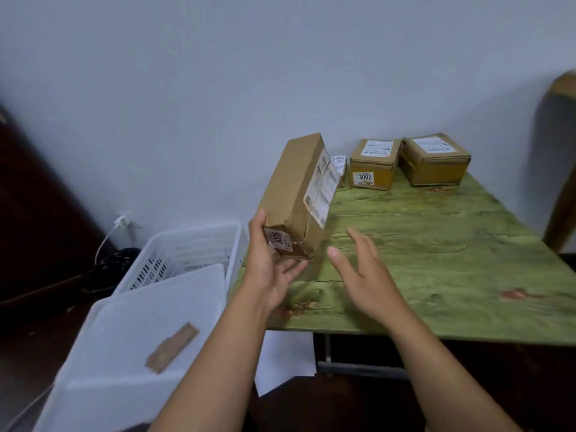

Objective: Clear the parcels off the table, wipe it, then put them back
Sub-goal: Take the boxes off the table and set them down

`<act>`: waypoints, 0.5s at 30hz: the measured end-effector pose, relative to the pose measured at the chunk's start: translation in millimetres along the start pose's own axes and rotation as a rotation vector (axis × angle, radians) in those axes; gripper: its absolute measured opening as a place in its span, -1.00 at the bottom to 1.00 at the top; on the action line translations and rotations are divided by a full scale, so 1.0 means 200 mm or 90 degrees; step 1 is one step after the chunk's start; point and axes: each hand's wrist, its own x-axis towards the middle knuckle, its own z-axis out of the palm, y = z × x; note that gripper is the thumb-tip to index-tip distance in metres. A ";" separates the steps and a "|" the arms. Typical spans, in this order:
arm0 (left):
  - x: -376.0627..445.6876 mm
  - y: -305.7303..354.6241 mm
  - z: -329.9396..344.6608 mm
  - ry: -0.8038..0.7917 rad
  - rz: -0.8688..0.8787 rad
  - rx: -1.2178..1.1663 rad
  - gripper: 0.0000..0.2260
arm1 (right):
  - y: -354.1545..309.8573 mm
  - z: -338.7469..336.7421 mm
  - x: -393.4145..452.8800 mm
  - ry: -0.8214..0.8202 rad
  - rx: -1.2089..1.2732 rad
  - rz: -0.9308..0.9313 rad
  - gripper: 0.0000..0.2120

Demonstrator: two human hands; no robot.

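Left hand (274, 263) grips long parcel (296, 194) above table (436, 244).

wall (218, 73): we see plain pale grey | door (28, 198): dark wood at our left | outlet (124, 220): white plug and cable low on wall | floor (37, 332): dark | chair back (561, 169): wooden, right edge
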 end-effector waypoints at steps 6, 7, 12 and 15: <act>-0.07 -0.07 -0.07 -0.142 -0.055 0.016 -0.34 | 0.00 -0.10 -0.03 0.039 0.282 0.080 -0.05; -0.07 -0.09 -0.07 -0.162 -0.060 0.018 -0.32 | 0.02 -0.11 -0.01 0.041 0.330 0.091 -0.04; -0.01 -0.22 -0.07 -0.225 -0.096 0.005 -0.23 | 0.05 -0.17 0.03 0.047 0.591 0.127 -0.32; 0.07 -0.27 -0.11 -0.229 -0.125 0.007 -0.29 | 0.09 -0.21 0.06 0.117 0.689 0.117 -0.26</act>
